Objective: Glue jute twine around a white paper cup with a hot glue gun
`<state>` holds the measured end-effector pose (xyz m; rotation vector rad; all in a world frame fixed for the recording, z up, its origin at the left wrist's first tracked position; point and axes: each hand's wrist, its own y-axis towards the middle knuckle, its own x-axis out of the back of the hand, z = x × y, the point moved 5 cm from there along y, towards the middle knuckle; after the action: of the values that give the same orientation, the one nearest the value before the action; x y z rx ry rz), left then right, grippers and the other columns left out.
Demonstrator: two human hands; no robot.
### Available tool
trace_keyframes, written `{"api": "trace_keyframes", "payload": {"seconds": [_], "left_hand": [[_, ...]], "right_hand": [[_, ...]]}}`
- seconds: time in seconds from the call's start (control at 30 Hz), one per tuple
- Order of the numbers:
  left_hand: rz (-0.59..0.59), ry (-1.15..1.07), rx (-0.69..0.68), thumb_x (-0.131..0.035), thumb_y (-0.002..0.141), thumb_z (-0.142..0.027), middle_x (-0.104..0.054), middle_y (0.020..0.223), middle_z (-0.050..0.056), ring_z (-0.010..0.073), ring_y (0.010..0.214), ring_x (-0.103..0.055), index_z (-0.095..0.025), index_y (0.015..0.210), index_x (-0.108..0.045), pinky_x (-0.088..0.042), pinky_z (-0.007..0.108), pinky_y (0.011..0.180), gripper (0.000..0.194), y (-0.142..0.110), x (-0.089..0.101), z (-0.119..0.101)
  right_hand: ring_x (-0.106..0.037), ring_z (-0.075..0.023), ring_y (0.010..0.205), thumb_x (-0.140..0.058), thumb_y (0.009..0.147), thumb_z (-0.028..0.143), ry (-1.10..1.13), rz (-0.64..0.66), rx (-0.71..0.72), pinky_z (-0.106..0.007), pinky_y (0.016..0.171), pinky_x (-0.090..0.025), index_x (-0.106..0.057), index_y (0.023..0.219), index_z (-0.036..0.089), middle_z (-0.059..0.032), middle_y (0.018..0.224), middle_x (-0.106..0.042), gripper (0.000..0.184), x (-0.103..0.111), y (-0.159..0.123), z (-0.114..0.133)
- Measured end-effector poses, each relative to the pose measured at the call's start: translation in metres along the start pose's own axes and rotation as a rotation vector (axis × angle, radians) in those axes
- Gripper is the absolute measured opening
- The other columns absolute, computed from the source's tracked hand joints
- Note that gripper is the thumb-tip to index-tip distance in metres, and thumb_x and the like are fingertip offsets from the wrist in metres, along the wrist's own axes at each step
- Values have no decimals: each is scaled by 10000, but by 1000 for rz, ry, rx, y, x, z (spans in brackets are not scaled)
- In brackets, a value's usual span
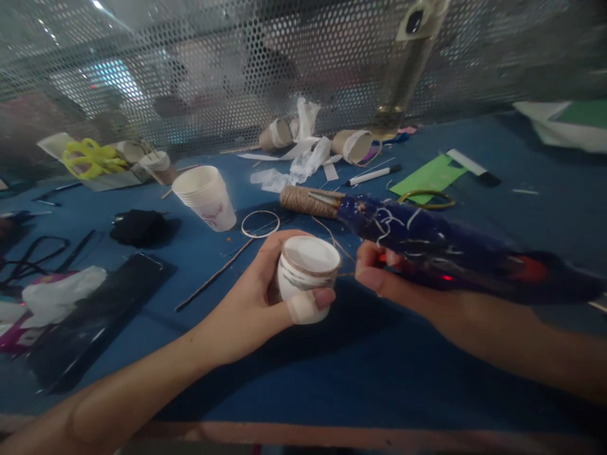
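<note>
My left hand [265, 284] is wrapped around a small white paper cup [308, 278], which has a brown line of twine at its rim. A pale strip like a bandage covers part of the left thumb. To the right, my right hand [393, 278] is closed at the underside of a dark blue hot glue gun [427, 237] streaked with glue strings. Its nozzle points left, and a red light glows on its body. A thin strand of twine runs from the cup to the right fingertips. Behind the nozzle lies a twine spool [303, 201].
Stacked paper cups [206, 196] stand at left, near a white ring [260, 224] and a thin stick [213, 275]. Yellow scissors [92, 158], a dark phone [95, 316], green paper [429, 177] and markers lie around. A perforated metal screen [213, 76] rises behind the blue table.
</note>
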<state>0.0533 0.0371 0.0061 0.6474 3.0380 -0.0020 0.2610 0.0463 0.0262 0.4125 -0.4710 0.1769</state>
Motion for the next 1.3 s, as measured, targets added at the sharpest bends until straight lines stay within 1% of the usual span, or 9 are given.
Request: {"api": "trace_keyframes", "payload": {"seconds": [0.07, 0.13, 0.27, 0.37, 0.53, 0.77, 0.93, 1.13, 1.3], "left_hand": [[4, 4, 7, -852, 880, -217, -682, 1115, -23, 138, 991, -648, -300, 1262, -591, -555, 223, 897, 471, 1, 0, 0], [12, 0, 15, -849, 885, -215, -684, 1116, -28, 135, 986, -651, -306, 1260, -591, -556, 223, 893, 464, 1, 0, 1], [38, -23, 24, -839, 899, -206, -702, 1103, -35, 132, 989, -671, -316, 1276, -575, -558, 228, 901, 473, 3, -2, 2], [46, -25, 24, -835, 903, -199, -711, 1102, -30, 136, 995, -679, -308, 1292, -562, -561, 232, 904, 487, 2, -2, 2], [52, -16, 19, -843, 893, -182, -700, 1119, -42, 119, 1001, -679, -312, 1286, -573, -549, 206, 904, 494, 1, -2, 1], [46, 5, 22, -853, 878, -187, -696, 1132, -34, 132, 1026, -671, -303, 1278, -586, -540, 207, 913, 495, 2, -3, 0], [50, 4, 30, -857, 873, -210, -695, 1109, -37, 135, 1008, -661, -305, 1267, -606, -542, 213, 902, 476, 2, -2, 0], [59, -11, 50, -852, 878, -233, -710, 1110, -28, 152, 1014, -666, -328, 1290, -628, -554, 235, 897, 478, -1, -1, 4], [80, -18, 46, -840, 888, -241, -713, 1117, -19, 167, 1022, -675, -334, 1270, -658, -566, 247, 890, 434, 0, -1, 4]], "right_hand": [[-741, -188, 777, -759, 915, 561, -29, -9, 22, -364, 939, -641, -745, 909, 363, 54, 852, -752, 199, 1, 1, 1], [-745, -191, 787, -758, 912, 565, -18, -11, -14, -365, 958, -633, -742, 885, 365, 55, 844, -752, 202, 1, 2, 1], [-724, -198, 723, -791, 852, 577, 64, -5, -128, -357, 878, -648, -703, 784, 331, 45, 750, -719, 270, -1, 4, 3], [-685, -202, 665, -810, 806, 643, 57, -16, -149, -383, 860, -644, -705, 748, 312, 35, 687, -677, 352, 0, 5, 4], [-673, -211, 670, -749, 827, 731, -64, -15, -153, -400, 817, -623, -709, 764, 310, 15, 737, -696, 428, 4, 3, -3], [-621, -181, 620, -770, 861, 607, 4, 3, -112, -372, 844, -606, -704, 741, 326, 40, 680, -648, 313, 1, 6, 1], [-618, -190, 598, -787, 841, 598, 22, 7, -127, -383, 769, -611, -716, 770, 335, 36, 675, -643, 282, 0, 5, 0], [-669, -177, 663, -812, 866, 532, 28, 18, -34, -384, 917, -613, -739, 870, 351, 58, 743, -688, 195, 2, 3, -2], [-736, -182, 804, -795, 891, 516, 124, 42, -63, -348, 909, -641, -741, 870, 349, 59, 856, -746, 177, -1, 2, 0]]}}
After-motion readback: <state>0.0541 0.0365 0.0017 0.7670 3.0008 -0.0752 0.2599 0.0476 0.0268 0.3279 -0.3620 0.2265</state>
